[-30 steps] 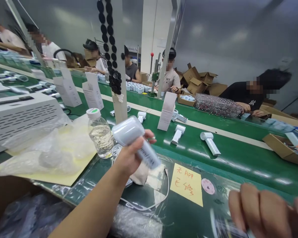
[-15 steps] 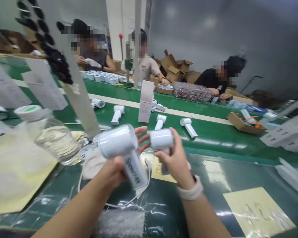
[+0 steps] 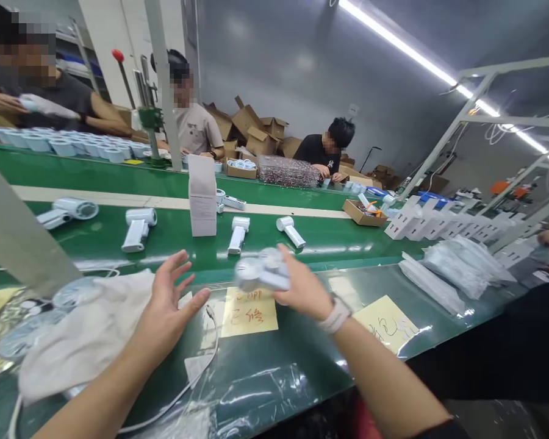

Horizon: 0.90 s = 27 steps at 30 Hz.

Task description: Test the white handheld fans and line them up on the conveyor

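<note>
- Along the left edge of the green workbench (image 3: 274,390), a crumpled white cloth (image 3: 82,338) lies under the left hand (image 3: 167,311).
- The left hand is open, fingers spread, holding nothing; half a second earlier it gripped a white fan.
- A thin white cable (image 3: 196,360) curves across the tabletop just right of that hand.
- A yellow paper note with red handwriting (image 3: 249,312) lies between the hands.
- The right hand (image 3: 302,289) is closed around a motion-blurred white plastic handheld fan (image 3: 261,269), held above the note, well apart from the left hand.
- A white woven wristband (image 3: 336,315) circles the right wrist.
- Farther right, a second yellow note (image 3: 387,323) lies on the tabletop.
</note>
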Each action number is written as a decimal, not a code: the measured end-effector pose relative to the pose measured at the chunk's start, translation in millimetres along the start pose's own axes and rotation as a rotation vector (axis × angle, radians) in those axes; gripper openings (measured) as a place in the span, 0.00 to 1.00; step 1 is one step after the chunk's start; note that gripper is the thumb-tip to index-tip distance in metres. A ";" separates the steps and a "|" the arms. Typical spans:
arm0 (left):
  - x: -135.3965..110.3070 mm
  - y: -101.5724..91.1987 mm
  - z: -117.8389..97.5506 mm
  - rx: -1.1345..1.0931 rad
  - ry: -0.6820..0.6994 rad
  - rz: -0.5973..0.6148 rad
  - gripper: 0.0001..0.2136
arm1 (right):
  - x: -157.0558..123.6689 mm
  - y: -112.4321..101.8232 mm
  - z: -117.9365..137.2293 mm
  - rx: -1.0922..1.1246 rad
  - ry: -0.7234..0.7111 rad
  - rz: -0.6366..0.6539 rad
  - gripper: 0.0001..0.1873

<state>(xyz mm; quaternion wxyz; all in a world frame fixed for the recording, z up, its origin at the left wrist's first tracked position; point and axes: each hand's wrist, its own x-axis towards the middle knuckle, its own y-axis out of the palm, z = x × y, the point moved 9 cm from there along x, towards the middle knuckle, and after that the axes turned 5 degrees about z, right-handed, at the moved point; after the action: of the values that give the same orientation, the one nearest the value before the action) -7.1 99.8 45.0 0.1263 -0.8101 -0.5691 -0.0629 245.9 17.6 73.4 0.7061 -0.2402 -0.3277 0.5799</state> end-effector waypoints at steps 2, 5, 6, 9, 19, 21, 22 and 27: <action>-2.6 2.7 1.2 0.035 -0.030 0.027 0.38 | -12.6 -64.2 -71.0 -0.135 0.261 -0.082 0.52; -7.9 8.1 4.4 0.101 -0.081 0.073 0.37 | -44.3 -149.1 -143.3 -0.210 0.431 -0.194 0.40; -9.1 10.3 6.1 0.116 -0.095 0.091 0.37 | -57.1 -169.4 -160.4 -0.225 0.478 -0.230 0.35; -9.5 13.7 8.5 0.151 -0.079 0.107 0.33 | -94.8 -204.4 -197.8 -0.278 0.657 -0.342 0.29; -9.7 16.0 18.8 0.257 -0.013 0.163 0.25 | 17.2 -157.0 -189.2 -0.454 0.720 -0.331 0.15; -11.6 20.7 19.6 0.275 0.014 0.202 0.23 | 60.4 -108.6 -174.6 -0.411 0.642 -0.222 0.18; -12.4 22.2 18.9 0.284 0.026 0.214 0.22 | 77.3 -82.2 -166.4 -0.392 0.622 -0.187 0.18; -15.4 20.3 8.9 0.309 0.024 0.211 0.18 | 121.4 37.2 -119.5 -0.368 0.649 -0.181 0.15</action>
<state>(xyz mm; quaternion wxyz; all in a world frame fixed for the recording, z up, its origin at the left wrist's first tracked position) 6.2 81.9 29.9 0.2618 -0.8355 -0.4822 0.0292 323.5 148.9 -11.1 0.7668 -0.5041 -0.2053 0.3403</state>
